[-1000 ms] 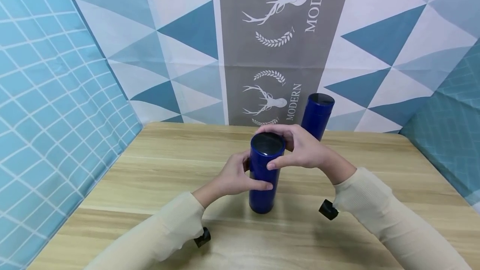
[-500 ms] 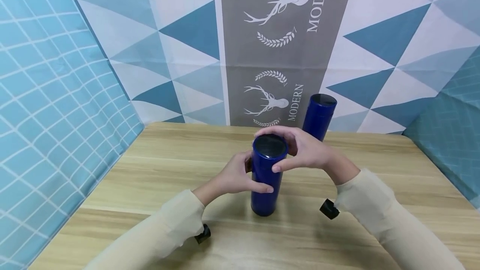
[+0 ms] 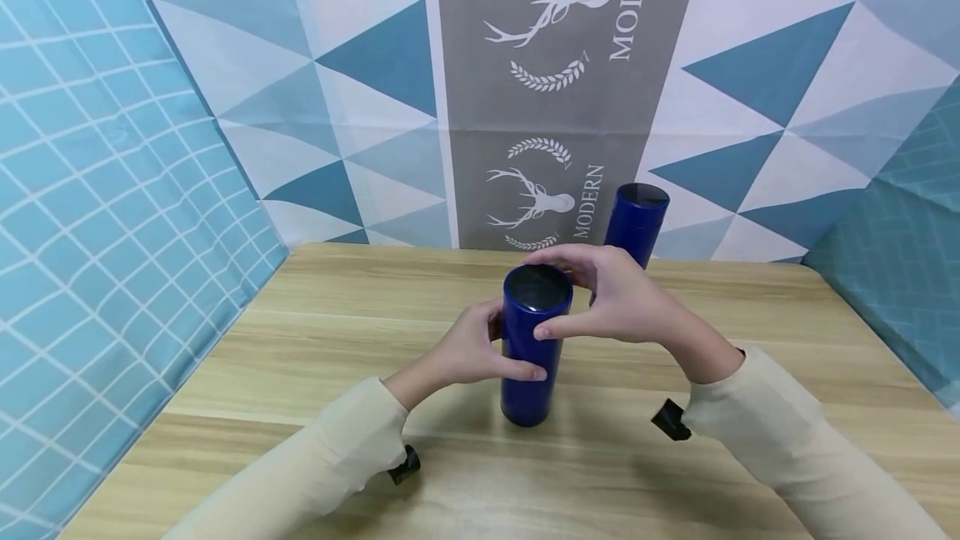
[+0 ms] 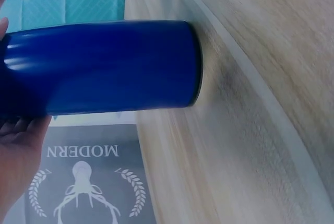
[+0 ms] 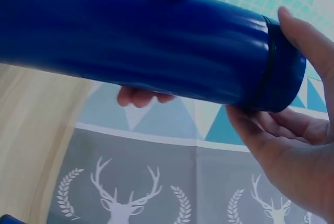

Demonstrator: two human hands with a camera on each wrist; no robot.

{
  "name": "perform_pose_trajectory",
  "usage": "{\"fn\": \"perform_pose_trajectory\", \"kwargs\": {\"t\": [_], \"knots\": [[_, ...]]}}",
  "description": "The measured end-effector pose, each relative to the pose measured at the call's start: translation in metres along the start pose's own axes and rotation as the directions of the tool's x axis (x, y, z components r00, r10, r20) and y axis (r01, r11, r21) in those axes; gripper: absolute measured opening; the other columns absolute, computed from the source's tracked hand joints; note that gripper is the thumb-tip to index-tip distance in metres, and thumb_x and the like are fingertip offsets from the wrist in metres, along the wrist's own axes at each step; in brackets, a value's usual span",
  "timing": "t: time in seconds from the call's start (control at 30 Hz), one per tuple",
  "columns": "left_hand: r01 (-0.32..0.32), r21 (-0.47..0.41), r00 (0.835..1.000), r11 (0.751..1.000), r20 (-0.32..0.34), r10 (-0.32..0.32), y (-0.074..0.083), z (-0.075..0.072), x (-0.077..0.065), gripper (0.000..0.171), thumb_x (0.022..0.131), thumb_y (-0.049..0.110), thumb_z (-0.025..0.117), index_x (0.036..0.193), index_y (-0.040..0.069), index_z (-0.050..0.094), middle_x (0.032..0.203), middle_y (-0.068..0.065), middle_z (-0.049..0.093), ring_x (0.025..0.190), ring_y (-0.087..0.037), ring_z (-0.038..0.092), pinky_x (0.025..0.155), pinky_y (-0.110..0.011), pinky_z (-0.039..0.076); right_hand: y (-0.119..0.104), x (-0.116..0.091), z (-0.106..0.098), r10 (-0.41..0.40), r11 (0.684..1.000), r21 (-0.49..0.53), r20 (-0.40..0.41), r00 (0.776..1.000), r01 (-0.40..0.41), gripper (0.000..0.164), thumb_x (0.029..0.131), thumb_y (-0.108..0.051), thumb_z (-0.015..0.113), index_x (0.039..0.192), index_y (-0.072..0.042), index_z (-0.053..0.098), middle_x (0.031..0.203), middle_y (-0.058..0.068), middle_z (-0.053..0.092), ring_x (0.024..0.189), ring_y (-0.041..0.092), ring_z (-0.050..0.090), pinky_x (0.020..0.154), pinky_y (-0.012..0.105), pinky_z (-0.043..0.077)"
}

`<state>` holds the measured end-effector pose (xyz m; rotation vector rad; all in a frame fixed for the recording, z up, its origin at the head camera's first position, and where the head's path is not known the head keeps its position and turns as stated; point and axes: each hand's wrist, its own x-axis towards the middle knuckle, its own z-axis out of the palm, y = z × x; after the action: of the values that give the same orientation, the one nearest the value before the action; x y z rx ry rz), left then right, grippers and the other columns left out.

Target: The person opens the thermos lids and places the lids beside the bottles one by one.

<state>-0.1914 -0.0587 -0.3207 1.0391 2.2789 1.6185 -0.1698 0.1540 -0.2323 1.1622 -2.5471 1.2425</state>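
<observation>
A dark blue thermos flask (image 3: 525,398) with a black-topped lid (image 3: 537,288) stands upright in front of me. My left hand (image 3: 474,350) grips its body around the middle, thumb across the near side. My right hand (image 3: 618,298) holds the lid, thumb on the near side and fingers round the back. In the right wrist view a dark seam separates the lid (image 5: 288,70) from the body (image 5: 146,41). The left wrist view shows the flask's lower part (image 4: 120,67), its base right at the wooden table.
A second blue flask (image 3: 636,227) stands at the table's back edge, partly hidden behind my right hand. The wooden table (image 3: 360,315) ends at a patterned cloth wall (image 3: 375,65), with tiled-print cloth (image 3: 90,190) on the left. Small black devices (image 3: 405,465) hang under both sleeves.
My right wrist and forearm have swung slightly to the right while the fingers stay at the lid. The left hand and the flask keep nearly the same place.
</observation>
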Motion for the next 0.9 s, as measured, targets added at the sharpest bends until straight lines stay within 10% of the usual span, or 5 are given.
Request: {"fn": "perform_pose_trajectory", "kwargs": {"t": [0.4,0.9], "knots": [[0.006,0.005,1.000,1.000,0.012,-0.006,0.002,-0.001,-0.003,0.060,0.068,0.010,0.085,0.122,0.008,0.059,0.114,-0.009,0.070,0.096,-0.010,0.068,0.087,-0.025,0.056,-0.007,0.011,-0.011,0.068,0.996,-0.059,0.114,0.991,-0.062,0.067,0.066,-0.022,0.089,0.124,-0.008,0.060,0.118,0.003,0.069,0.111,0.015,0.065,0.103,0.036,0.049],[0.003,0.031,1.000,1.000,0.007,-0.003,0.001,-0.001,-0.003,0.059,0.068,0.011,0.085,0.120,0.008,0.060,0.113,-0.008,0.071,0.095,-0.009,0.068,0.086,-0.024,0.056,0.001,0.021,-0.021,-0.056,0.998,0.015,0.255,0.965,0.055,0.069,0.069,-0.019,0.086,0.129,-0.003,0.056,0.126,0.007,0.064,0.118,0.014,0.061,0.107,0.031,0.046]]}}
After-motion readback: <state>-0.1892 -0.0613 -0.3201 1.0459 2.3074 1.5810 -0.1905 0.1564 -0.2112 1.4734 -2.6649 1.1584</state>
